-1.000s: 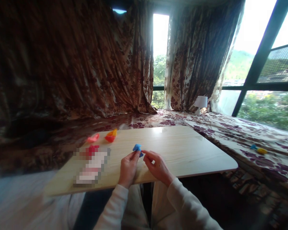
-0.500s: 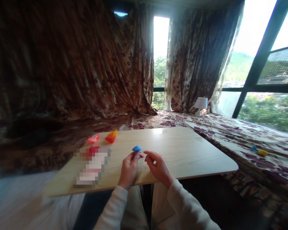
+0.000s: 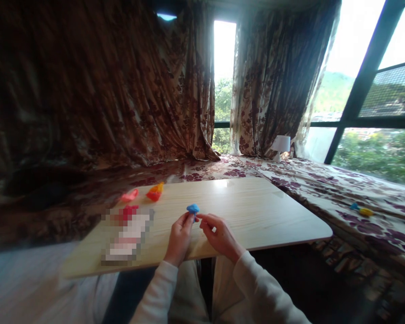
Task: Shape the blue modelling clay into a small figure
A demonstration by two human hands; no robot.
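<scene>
A small soft-looking blue piece (image 3: 193,208), with a rounded, mushroom-like top and a narrow lower part, is held upright above the near part of the table. My left hand (image 3: 180,234) pinches its lower part between thumb and fingers. From the right, my right hand (image 3: 218,233) meets that narrow part with its fingertips, the fingers curled and drawn together. The fingers partly hide the lower end of the piece, so its exact kind is unclear.
The pale wooden table (image 3: 256,202) carries a pink piece (image 3: 130,195), an orange-and-red piece (image 3: 155,192), a crimson piece (image 3: 131,210) and a blurred-out flat item (image 3: 130,240) at left. On the flowered bedcover (image 3: 310,180) are a white lamp (image 3: 282,143) and a blue-and-yellow piece (image 3: 366,211).
My right hand has moved slightly left, and its fingertips now reach the blue piece's lower part. The blue top looks slightly turned. The view has shifted a little.
</scene>
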